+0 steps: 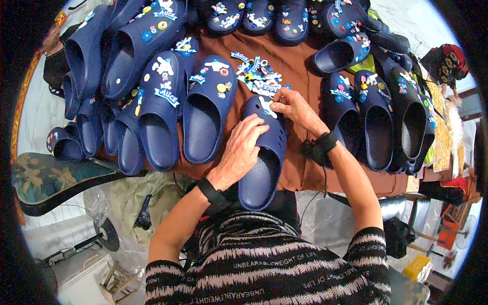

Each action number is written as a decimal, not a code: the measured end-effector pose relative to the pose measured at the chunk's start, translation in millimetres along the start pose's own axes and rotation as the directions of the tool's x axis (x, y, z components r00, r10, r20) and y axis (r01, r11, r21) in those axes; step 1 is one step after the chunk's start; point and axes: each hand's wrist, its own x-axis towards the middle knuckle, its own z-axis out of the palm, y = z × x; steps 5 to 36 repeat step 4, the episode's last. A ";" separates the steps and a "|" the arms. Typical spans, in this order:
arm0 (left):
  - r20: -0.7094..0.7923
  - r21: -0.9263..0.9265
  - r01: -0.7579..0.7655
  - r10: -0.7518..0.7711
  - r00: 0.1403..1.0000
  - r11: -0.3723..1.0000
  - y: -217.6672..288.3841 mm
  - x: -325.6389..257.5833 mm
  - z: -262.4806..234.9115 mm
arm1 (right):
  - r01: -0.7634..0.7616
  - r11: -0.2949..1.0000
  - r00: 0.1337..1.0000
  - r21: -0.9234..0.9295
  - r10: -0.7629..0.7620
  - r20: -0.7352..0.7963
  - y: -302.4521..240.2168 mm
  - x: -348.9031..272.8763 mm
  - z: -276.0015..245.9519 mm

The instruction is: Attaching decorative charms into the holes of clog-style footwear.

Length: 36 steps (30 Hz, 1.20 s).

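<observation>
A navy clog (261, 179) lies in front of me at the table's near edge, its toe pointing away. Across its left side rests my left hand (240, 148), fingers bent over the upper and gripping it. My right hand (297, 109) pinches a white character charm (266, 109) against the clog's toe. The charm's underside and the hole beneath it are hidden. Just beyond the toe is a loose pile of colourful shoe charms (258, 72), mostly white and blue. Left of my hands stands a navy clog decorated with charms (207, 122).
More decorated navy clogs (161, 109) crowd the left side, and others (376, 122) stand in a row at right. Several clogs (292, 23) line the far edge. A brown cloth (300, 168) covers the table. A patterned padded seat (61, 175) is at lower left.
</observation>
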 end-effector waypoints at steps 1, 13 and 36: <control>0.001 -0.001 -0.005 0.005 1.000 1.000 -0.9 0.2 0.8 | 0.015 1.000 1.000 -0.019 -0.014 0.024 4.8 3.8 -3.3; 0.003 0.054 -0.018 0.018 1.000 0.998 -1.9 -5.4 1.0 | -0.292 0.932 0.951 0.216 0.259 0.168 16.2 9.4 -12.5; 0.003 0.054 -0.018 0.018 1.000 0.998 -1.9 -5.4 1.0 | -0.292 0.932 0.951 0.216 0.259 0.168 16.2 9.4 -12.5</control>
